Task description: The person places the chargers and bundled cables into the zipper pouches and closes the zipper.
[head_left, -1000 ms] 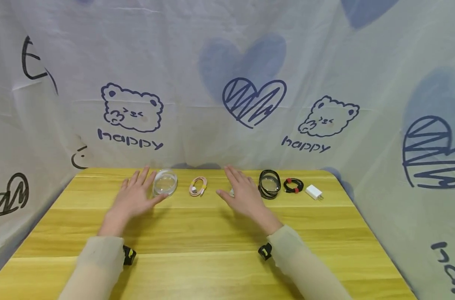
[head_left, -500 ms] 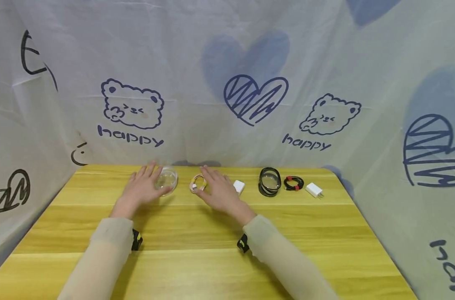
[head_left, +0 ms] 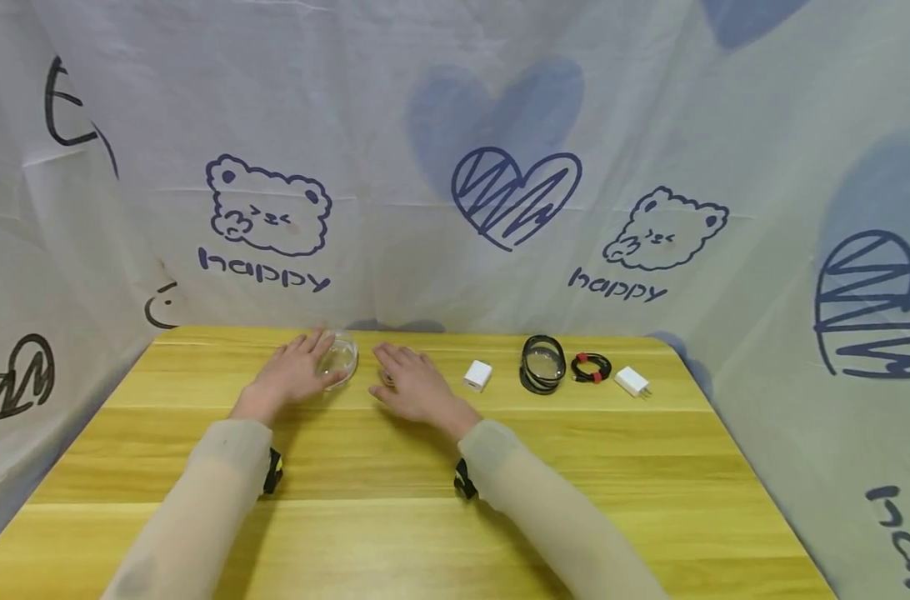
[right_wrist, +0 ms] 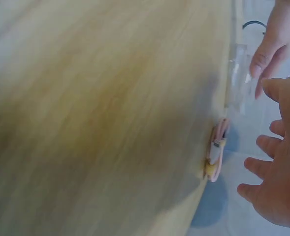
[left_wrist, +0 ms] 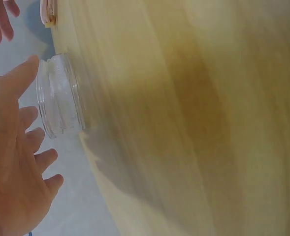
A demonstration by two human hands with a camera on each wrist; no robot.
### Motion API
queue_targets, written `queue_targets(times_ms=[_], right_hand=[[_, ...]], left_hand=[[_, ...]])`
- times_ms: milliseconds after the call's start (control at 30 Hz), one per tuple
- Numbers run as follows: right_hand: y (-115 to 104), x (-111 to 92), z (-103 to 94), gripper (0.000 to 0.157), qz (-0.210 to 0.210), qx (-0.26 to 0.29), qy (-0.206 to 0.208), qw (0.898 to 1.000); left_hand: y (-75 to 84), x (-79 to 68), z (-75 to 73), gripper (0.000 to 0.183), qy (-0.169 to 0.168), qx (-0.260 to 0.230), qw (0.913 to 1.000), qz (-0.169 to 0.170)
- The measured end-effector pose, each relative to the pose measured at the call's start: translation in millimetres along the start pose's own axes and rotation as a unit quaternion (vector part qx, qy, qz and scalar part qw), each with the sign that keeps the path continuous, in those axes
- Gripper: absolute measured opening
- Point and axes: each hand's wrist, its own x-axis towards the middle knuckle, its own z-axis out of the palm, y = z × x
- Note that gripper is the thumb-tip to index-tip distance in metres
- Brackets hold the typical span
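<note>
My left hand is at the left side of a clear round plastic container, its thumb and fingertips overlapping it in the head view. Seen from the left wrist, the container stands on the table beside the thumb, and the fingers are spread and slightly bent. Palm down, my right hand hovers over a coiled pink cable and hides most of it in the head view. From the right wrist, the pink cable shows a yellow tie and a white plug, with a gap between it and the spread fingers.
Along the table's far side stand a white charger, a black-ringed round piece with a clear middle, a black cable with red ties, and another white charger. Printed cloth hangs behind.
My right hand has moved left, from over the nearer white charger to over the pink cable, uncovering the charger. My left hand has shifted slightly right, closer over the clear container.
</note>
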Motion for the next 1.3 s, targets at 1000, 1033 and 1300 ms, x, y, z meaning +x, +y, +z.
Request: queue_targets(times_ms=[1000, 1033, 1300], right_hand=[[25.7, 23.6, 16.8, 0.070, 0.064, -0.006, -0.029, 0.998], [26.1, 23.6, 17.2, 0.069, 0.063, -0.005, -0.029, 0.998], [26.2, 21.2, 18.1, 0.070, 0.052, 0.022, -0.033, 0.998]], left_hand=[[5.6, -4.0, 5.5, 0.074, -0.018, -0.023, 0.9995, 0.009], [5.9, -4.6, 5.5, 0.074, -0.018, -0.024, 0.9995, 0.010], [5.6, -13.1, 5.8, 0.070, -0.006, -0.038, 0.9991, 0.020]])
